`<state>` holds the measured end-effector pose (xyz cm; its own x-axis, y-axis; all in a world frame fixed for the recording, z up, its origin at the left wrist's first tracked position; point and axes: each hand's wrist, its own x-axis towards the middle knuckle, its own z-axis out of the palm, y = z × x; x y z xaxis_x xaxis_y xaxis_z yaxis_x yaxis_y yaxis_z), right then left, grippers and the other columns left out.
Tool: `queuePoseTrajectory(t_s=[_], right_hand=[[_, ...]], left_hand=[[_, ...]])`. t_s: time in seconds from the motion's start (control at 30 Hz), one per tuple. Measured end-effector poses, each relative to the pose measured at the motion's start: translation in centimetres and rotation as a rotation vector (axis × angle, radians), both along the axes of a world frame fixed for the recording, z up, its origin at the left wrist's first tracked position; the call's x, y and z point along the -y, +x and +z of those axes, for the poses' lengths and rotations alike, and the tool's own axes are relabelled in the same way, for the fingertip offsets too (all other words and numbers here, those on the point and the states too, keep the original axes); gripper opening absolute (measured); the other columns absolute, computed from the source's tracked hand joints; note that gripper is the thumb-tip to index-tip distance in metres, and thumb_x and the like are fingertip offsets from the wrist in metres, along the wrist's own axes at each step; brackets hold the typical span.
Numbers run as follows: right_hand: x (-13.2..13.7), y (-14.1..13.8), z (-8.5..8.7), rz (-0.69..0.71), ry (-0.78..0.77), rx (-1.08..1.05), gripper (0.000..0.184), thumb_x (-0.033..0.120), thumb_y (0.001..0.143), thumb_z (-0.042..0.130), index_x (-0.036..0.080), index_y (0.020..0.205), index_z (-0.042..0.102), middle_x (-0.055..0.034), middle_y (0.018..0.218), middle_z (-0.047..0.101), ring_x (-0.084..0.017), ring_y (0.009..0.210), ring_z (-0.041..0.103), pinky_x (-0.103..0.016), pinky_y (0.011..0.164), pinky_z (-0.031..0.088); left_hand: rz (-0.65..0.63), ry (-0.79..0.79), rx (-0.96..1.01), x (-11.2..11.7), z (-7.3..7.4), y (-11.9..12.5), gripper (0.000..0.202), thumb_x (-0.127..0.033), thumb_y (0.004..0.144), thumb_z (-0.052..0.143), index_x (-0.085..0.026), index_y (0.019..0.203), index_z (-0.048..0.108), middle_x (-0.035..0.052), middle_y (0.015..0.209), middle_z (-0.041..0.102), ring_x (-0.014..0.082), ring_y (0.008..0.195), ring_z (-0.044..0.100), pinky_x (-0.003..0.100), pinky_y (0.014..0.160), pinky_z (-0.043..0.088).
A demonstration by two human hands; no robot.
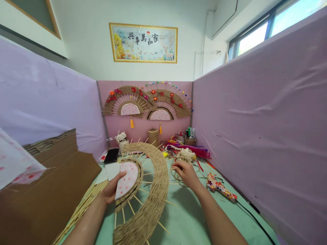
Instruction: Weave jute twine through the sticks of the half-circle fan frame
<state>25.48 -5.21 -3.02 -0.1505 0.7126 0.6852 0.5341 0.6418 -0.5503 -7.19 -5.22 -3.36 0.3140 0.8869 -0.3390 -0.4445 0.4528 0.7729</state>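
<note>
My left hand (113, 188) grips a woven fan (159, 190) by its half-round base, thumb on the white dotted fabric (129, 175) and the other fingers hidden behind. The fan is a wide band of twisted twine woven over thin sticks, whose ends poke out past the outer edge. At that edge, on the right, my right hand (184, 172) is closed, with finger and thumb pinched on the tip of one bamboo stick (172, 168). Pieces of white card (112, 171) lie beside the left hand.
A floral glue gun (221, 188) with a black cord lies at right. Cardboard (51, 190) and loose bamboo sticks (84, 207) fill the left. Behind are a phone (111, 156), a twine spool (153, 136), pipe cleaners (199, 150) and two finished fans (127, 92) on the partition.
</note>
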Motion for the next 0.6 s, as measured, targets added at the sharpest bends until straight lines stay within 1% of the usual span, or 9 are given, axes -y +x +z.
queuePoseTrajectory(t_s=[0.2, 0.33, 0.43, 0.6], right_hand=[[0.11, 0.37, 0.34, -0.058, 0.094, -0.005, 0.019, 0.033, 0.085, 0.051, 0.019, 0.077, 0.062, -0.0059, 0.076, 0.063, -0.019, 0.074, 0.056, -0.030, 0.069, 0.042], [0.11, 0.50, 0.35, -0.084, 0.114, -0.035, 0.018, 0.033, 0.084, 0.052, 0.019, 0.079, 0.061, -0.0061, 0.078, 0.063, -0.019, 0.077, 0.056, -0.031, 0.071, 0.043], [-0.05, 0.57, 0.24, -0.070, 0.127, -0.055, 0.017, 0.032, 0.085, 0.051, 0.019, 0.081, 0.061, -0.0069, 0.080, 0.062, -0.020, 0.079, 0.056, -0.032, 0.072, 0.043], [-0.24, 0.70, 0.27, -0.024, 0.132, -0.060, 0.017, 0.028, 0.086, 0.047, 0.020, 0.084, 0.062, -0.0070, 0.083, 0.062, -0.020, 0.082, 0.056, -0.032, 0.075, 0.044]], left_hand=[[-0.041, -0.030, 0.001, -0.24, -0.31, -0.38, 0.048, -0.024, 0.084, 0.050, 0.001, 0.124, 0.047, 0.0178, 0.080, 0.072, 0.0272, 0.071, 0.069, 0.035, 0.068, 0.055], [-0.034, -0.043, -0.016, -0.18, -0.30, -0.61, 0.048, -0.024, 0.084, 0.049, 0.002, 0.125, 0.046, 0.0183, 0.078, 0.072, 0.0282, 0.070, 0.069, 0.037, 0.066, 0.055], [-0.042, -0.052, -0.022, -0.09, -0.15, -0.58, 0.049, -0.024, 0.084, 0.049, 0.002, 0.125, 0.045, 0.0180, 0.078, 0.072, 0.0287, 0.070, 0.069, 0.038, 0.066, 0.055], [-0.039, -0.052, -0.049, -0.01, -0.12, -0.44, 0.049, -0.023, 0.084, 0.050, 0.002, 0.126, 0.045, 0.0184, 0.079, 0.071, 0.0284, 0.070, 0.069, 0.037, 0.067, 0.055]])
